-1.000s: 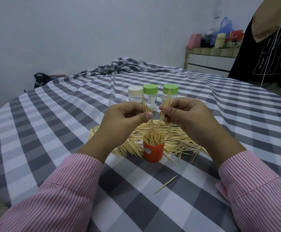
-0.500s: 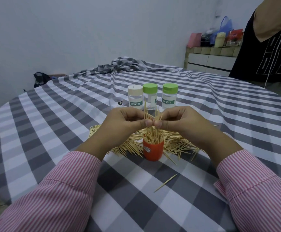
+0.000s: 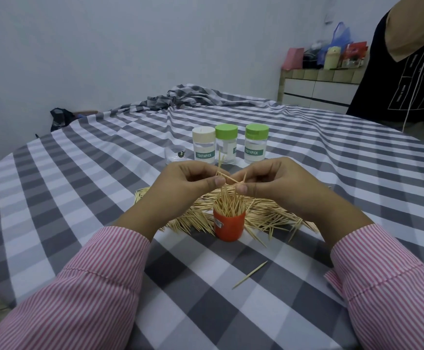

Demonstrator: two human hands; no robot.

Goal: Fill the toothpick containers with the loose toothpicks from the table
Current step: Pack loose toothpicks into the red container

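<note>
Both hands (image 3: 185, 183) (image 3: 276, 183) pinch toothpicks (image 3: 227, 178) — seemingly crossed, tips down — above orange container (image 3: 229, 224).

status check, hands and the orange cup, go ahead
Left hand and right hand each pinch toothpicks above orange cup. Cup nearly full. Loose pile behind; nothing blocking.
</note>
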